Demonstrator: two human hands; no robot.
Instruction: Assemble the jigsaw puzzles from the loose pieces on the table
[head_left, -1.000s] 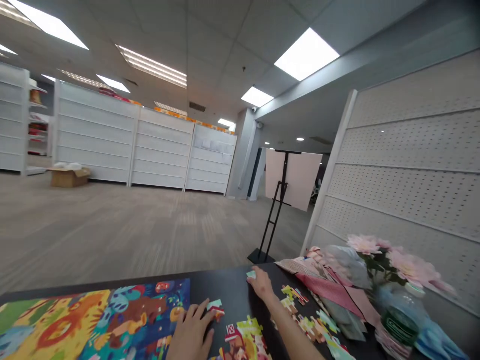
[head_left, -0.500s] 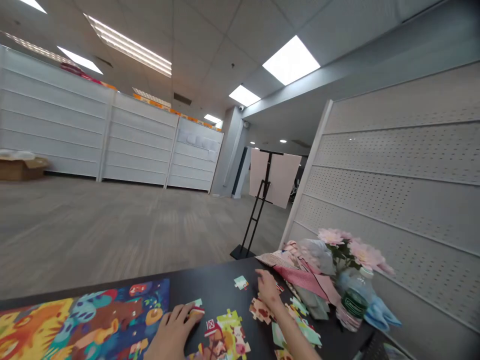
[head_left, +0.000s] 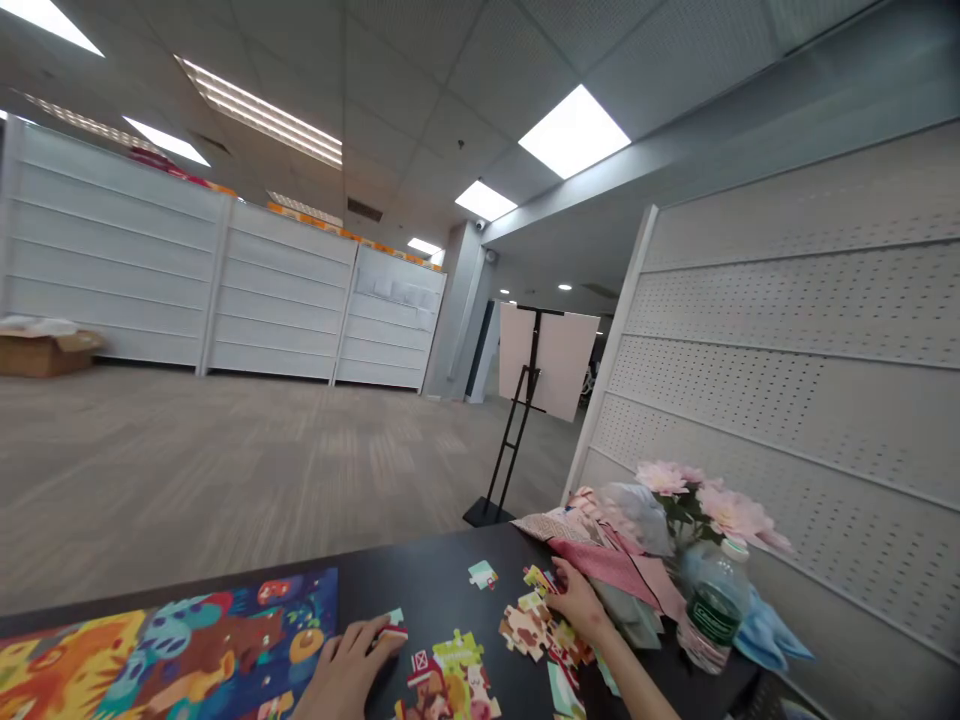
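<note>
On the dark table my left hand [head_left: 346,668] lies low, its thumb and fingertips closed on a small puzzle piece [head_left: 394,624] with light green and red on it. Right of it is a joined puzzle section [head_left: 454,680] with farm pictures. My right hand [head_left: 583,605] is over a heap of loose puzzle pieces [head_left: 525,626], thumb and forefinger apart beside a yellow puzzle piece [head_left: 537,578]. Whether the right fingers touch a piece is hard to see. A single pale green piece [head_left: 482,574] lies apart, farther back.
A colourful animal picture sheet [head_left: 187,640] covers the table's left. Folded pink cloths [head_left: 600,545], a water bottle [head_left: 714,608], pink flowers [head_left: 731,505] and a blue cloth [head_left: 772,625] stand at the right. Beyond the table are an easel [head_left: 517,430] and white panels [head_left: 281,300].
My right hand has moved right and toward me, uncovering the yellow piece and more of the loose heap. My left hand stays almost in place with its piece.
</note>
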